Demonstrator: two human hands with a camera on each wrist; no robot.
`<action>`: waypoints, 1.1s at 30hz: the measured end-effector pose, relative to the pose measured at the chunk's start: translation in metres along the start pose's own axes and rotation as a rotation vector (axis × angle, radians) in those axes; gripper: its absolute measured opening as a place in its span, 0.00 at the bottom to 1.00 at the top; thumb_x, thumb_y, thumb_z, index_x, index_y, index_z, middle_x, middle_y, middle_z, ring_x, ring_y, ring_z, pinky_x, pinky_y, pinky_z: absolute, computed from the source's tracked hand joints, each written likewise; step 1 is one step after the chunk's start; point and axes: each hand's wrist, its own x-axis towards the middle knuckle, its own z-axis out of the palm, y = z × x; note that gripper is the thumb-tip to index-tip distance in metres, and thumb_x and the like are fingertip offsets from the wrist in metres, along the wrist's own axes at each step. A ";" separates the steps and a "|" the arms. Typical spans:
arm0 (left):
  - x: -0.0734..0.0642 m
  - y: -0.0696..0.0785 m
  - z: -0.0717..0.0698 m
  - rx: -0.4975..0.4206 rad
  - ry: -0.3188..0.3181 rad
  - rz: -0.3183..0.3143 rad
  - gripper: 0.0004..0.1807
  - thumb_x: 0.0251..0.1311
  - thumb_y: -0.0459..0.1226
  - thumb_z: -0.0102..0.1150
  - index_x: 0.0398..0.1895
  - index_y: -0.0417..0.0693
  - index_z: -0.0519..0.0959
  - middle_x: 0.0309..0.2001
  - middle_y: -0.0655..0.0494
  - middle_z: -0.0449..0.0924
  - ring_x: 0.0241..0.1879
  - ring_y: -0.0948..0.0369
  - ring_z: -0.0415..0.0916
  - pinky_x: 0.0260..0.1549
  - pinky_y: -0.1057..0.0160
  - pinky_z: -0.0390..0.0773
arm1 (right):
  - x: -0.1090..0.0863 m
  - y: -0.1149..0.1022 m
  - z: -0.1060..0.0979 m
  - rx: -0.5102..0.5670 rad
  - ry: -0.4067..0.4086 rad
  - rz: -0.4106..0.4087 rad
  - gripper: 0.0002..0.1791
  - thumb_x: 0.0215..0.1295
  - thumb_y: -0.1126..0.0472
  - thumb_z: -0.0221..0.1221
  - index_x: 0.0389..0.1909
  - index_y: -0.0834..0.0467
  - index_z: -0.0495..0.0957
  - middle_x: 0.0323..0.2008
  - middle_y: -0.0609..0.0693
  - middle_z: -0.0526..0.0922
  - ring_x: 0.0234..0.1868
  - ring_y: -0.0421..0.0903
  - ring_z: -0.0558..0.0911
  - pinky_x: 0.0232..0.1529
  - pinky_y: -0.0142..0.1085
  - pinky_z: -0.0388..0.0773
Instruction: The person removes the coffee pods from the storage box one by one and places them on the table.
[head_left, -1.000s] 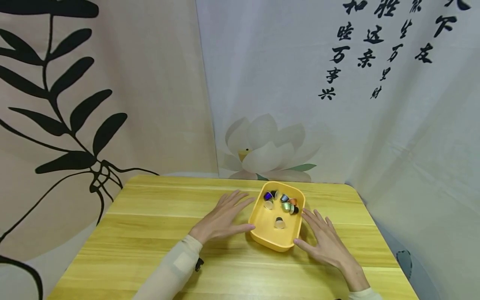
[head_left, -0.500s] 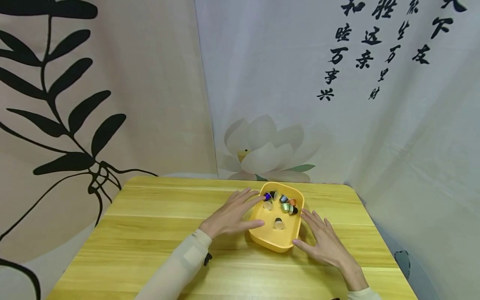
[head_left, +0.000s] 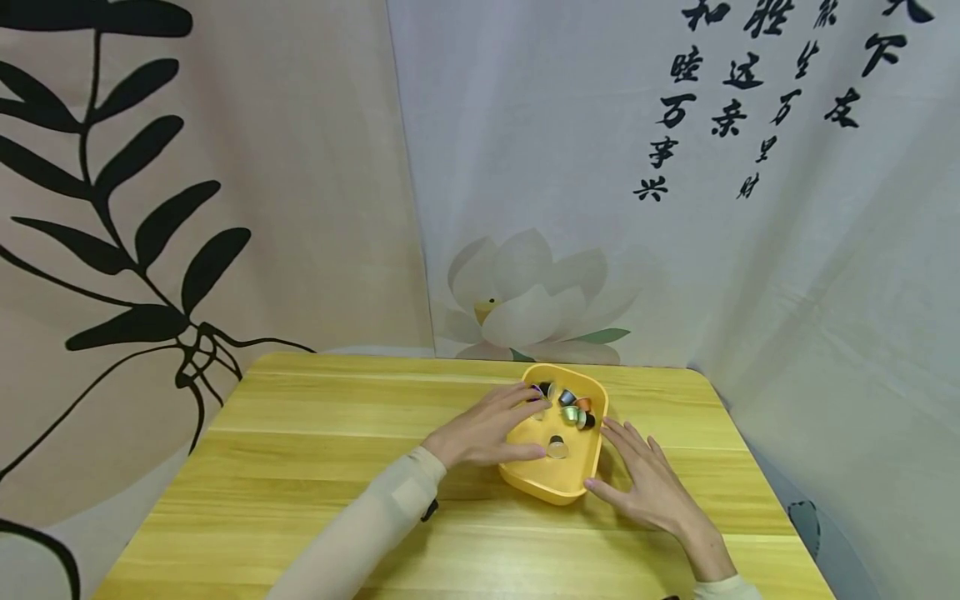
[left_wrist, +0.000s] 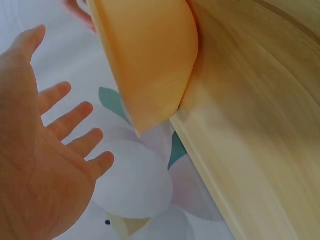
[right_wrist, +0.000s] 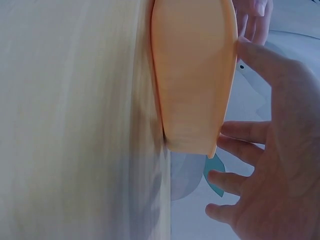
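A yellow tray (head_left: pixel 573 473) holds several small coffee capsules. A green capsule (head_left: pixel 570 414), an orange one (head_left: pixel 584 405) and a blue-grey one (head_left: pixel 567 398) cluster in its far right part; a pale capsule (head_left: pixel 557 448) lies apart, nearer the front. My left hand (head_left: pixel 487 429) reaches over the tray's left rim with fingers spread, partly covering the capsules at that side. In the left wrist view, its palm and fingers (left_wrist: pixel 70 122) hold nothing. My right hand (head_left: pixel 647 487) stays at the right side, thumb and fingertips (right_wrist: pixel 227 129) at the rim in the right wrist view.
The tray stands toward the far edge of a wooden table (head_left: pixel 315 450). Behind the table hangs a cloth backdrop (head_left: pixel 337 208) printed with a plant, a lotus and characters.
My left hand has moved right, from beside the tray's left rim to over its inside, now covering the purple capsule more. My right hand and the tray stay nearly in place.
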 end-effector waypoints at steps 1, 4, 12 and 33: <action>0.002 0.000 0.001 0.001 -0.005 0.009 0.43 0.80 0.67 0.58 0.89 0.59 0.66 0.90 0.49 0.63 0.92 0.42 0.54 0.91 0.37 0.58 | 0.000 0.000 0.000 0.002 -0.001 -0.001 0.52 0.71 0.34 0.73 0.86 0.59 0.68 0.87 0.61 0.67 0.86 0.75 0.65 0.81 0.83 0.56; 0.007 0.001 0.006 -0.006 -0.024 0.020 0.43 0.81 0.67 0.57 0.89 0.60 0.66 0.90 0.49 0.63 0.92 0.43 0.55 0.91 0.37 0.58 | 0.000 0.000 0.001 0.009 -0.008 0.000 0.53 0.71 0.35 0.73 0.86 0.60 0.67 0.88 0.62 0.66 0.87 0.75 0.64 0.81 0.84 0.55; 0.021 0.002 0.014 0.001 -0.058 0.044 0.40 0.83 0.63 0.57 0.88 0.58 0.68 0.90 0.49 0.63 0.90 0.44 0.58 0.90 0.40 0.62 | -0.001 0.001 0.002 0.019 -0.011 -0.001 0.53 0.71 0.34 0.73 0.86 0.60 0.68 0.87 0.62 0.67 0.87 0.75 0.64 0.81 0.84 0.55; 0.049 0.004 0.021 0.055 -0.223 0.085 0.32 0.84 0.51 0.62 0.85 0.57 0.73 0.87 0.49 0.69 0.87 0.51 0.67 0.87 0.47 0.71 | -0.001 0.000 0.000 0.018 -0.002 -0.004 0.52 0.72 0.34 0.73 0.86 0.59 0.68 0.87 0.61 0.67 0.86 0.75 0.65 0.81 0.84 0.55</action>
